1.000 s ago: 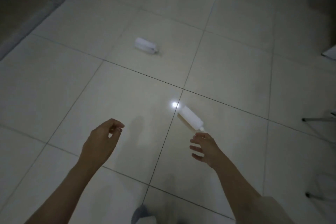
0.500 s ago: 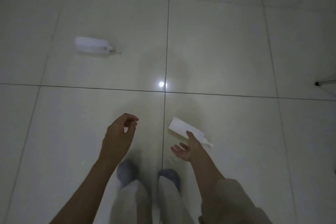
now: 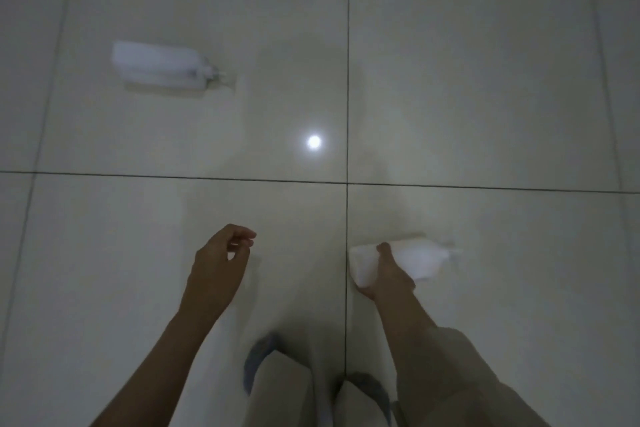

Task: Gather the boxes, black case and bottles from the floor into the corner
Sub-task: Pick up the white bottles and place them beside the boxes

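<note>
While crouched over glossy tiled floor (image 3: 485, 80), plenty to slip on; largest risk first: slick tile under socked feet (image 3: 263, 357), so could skid when rising. Far bottle (image 3: 162, 68) lying on its side at upper left, well apart from both hands, pump end pointing right; easy to miss in this dim light. Left hand (image 3: 218, 267) hovering above floor, fingers loosely curled, holding nothing; no backup for a fumble. Right hand (image 3: 388, 274) wrapped round near bottle (image 3: 415, 258), thumb over top, nozzle pointing right; grip sits near base end, so could tip or slide out on lift. Corner, boxes, black case not in view.
</note>
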A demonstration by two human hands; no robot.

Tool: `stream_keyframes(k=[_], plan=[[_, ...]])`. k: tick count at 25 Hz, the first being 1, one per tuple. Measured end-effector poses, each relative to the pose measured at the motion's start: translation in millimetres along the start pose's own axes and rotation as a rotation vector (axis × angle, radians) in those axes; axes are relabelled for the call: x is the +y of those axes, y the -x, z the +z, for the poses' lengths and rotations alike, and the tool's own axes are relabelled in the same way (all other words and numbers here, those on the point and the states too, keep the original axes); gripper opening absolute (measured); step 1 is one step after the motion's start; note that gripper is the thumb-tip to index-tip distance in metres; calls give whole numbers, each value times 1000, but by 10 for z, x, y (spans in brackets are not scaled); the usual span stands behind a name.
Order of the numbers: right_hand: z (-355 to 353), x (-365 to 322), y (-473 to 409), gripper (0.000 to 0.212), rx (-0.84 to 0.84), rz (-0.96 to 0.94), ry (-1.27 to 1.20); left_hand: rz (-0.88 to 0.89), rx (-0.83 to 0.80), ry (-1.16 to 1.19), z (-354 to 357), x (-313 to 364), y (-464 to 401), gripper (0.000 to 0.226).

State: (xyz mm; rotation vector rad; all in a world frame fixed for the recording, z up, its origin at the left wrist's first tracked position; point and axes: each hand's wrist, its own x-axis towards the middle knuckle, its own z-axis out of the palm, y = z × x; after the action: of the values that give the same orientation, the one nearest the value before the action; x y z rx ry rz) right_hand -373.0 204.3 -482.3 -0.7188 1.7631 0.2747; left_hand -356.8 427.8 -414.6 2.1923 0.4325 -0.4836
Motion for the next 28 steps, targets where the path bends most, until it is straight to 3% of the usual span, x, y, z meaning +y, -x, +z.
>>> stream_keyframes(k=[2,6,10,13,16,20,24,28], plan=[[213,65,278,96,-102,-129,151,-20,-10,13,-143,54,-44,18],[697,94,1141,81,-558,-277,476,-127,-41,151,-588,393,-182,18],[1231,-6,2141,61,-937,-359,817,-219,-30,415,-1272,971,-452,36],[1629,-60,2783,68,-1049,-398,1052,-213,-38,565,-1906,1275,-652,58],[2078,-98,3158,73,-1086,-460,1271,-213,-32,628,-2422,1342,-892,64],[2664,-244,3236,65,-1047,-650,1454,-284,244,474,-2638,1187,-1336,54],[3239,-482,2846,63,-797,-886,1559,-423,413,445,-2560,916,-1784,80],[3824,-411,2356,67,-555,-1241,1827,-441,508,496,-2337,559,-2220,79]])
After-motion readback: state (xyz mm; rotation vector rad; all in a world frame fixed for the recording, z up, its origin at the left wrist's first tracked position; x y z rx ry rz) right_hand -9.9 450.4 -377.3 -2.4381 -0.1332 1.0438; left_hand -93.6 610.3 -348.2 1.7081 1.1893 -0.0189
